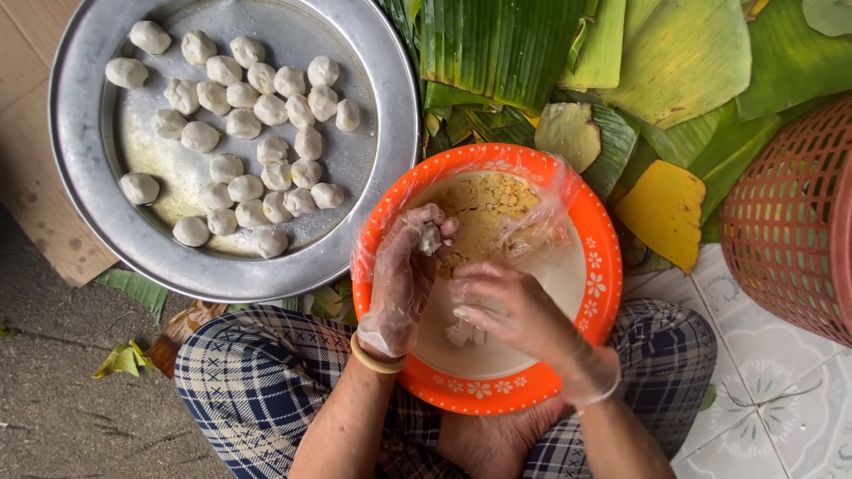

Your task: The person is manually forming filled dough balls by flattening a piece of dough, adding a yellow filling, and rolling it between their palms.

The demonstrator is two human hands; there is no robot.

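1 dough lump (429,238) sits in left hand (404,279) fingertips.

The floor (62,417) was grey, rough concrete on the left and pale patterned tile (763,390) on the right. A sheet of brown cardboard (27,177) lay on the concrete at the upper left, and a round metal tray (80,222) rested partly on it. Green and yellow banana leaves (621,80) were spread over the floor across the top. A red plastic mesh basket (790,222) stood on the tile at the right edge. Small leaf scraps (124,359) lay on the concrete near the tray.
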